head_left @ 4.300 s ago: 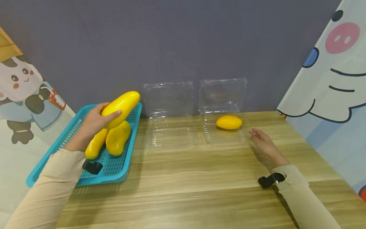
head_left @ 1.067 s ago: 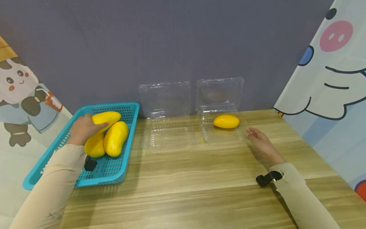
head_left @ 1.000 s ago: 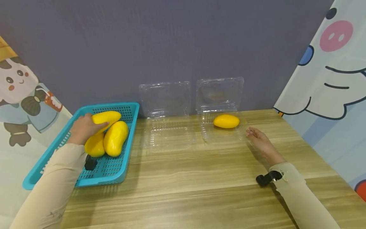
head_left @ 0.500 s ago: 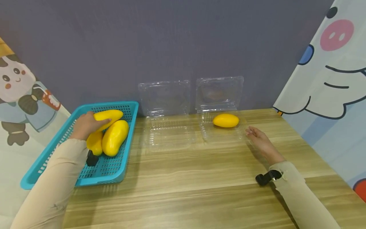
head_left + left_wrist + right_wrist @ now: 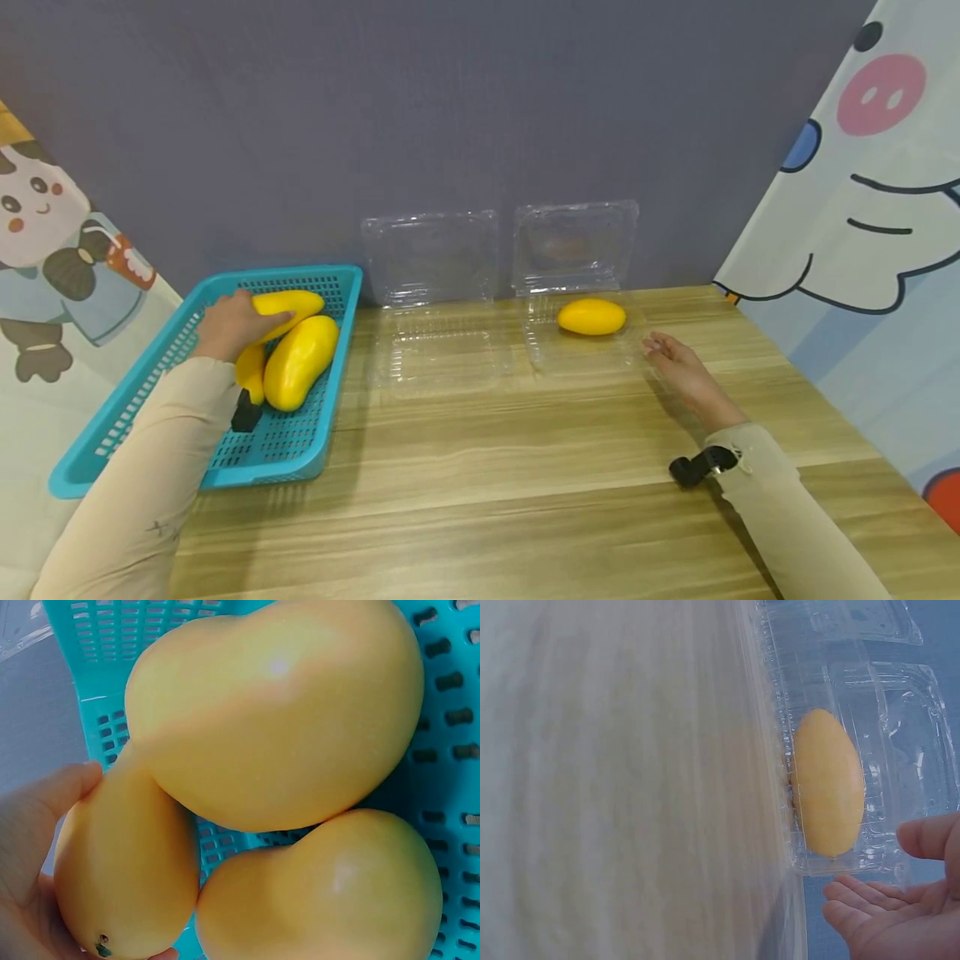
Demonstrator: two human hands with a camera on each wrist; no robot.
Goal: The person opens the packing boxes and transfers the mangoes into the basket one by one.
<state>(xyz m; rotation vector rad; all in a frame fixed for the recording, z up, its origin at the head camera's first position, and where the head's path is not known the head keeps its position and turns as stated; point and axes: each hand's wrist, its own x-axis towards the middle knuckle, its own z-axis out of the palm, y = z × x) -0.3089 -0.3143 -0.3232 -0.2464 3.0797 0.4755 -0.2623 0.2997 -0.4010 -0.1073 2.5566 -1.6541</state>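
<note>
My left hand [image 5: 227, 325] is inside the turquoise basket [image 5: 327, 417], gripping a yellow mango [image 5: 296, 304] near its back. In the left wrist view the thumb lies along one side of that mango [image 5: 127, 877], with fingertips showing below it. Two more mangoes lie in the basket: a plump one [image 5: 302, 362] and one partly hidden by the left wrist [image 5: 251, 372]. On the right, a mango [image 5: 591, 317] lies in a clear plastic clamshell box [image 5: 577, 358] whose lid stands raised. Beside this box my right hand [image 5: 684, 371] rests with relaxed fingers, holding nothing.
A second clear clamshell box [image 5: 450, 362] with its lid up and no fruit inside stands between the basket and the filled box. A grey wall [image 5: 450, 108] rises behind the wooden table [image 5: 480, 500]. Printed cloths hang at both sides.
About four seconds ago my left hand held a mango above the basket; it is now lower, inside it. Over the last second that hand shifted slightly right. The right hand stayed put.
</note>
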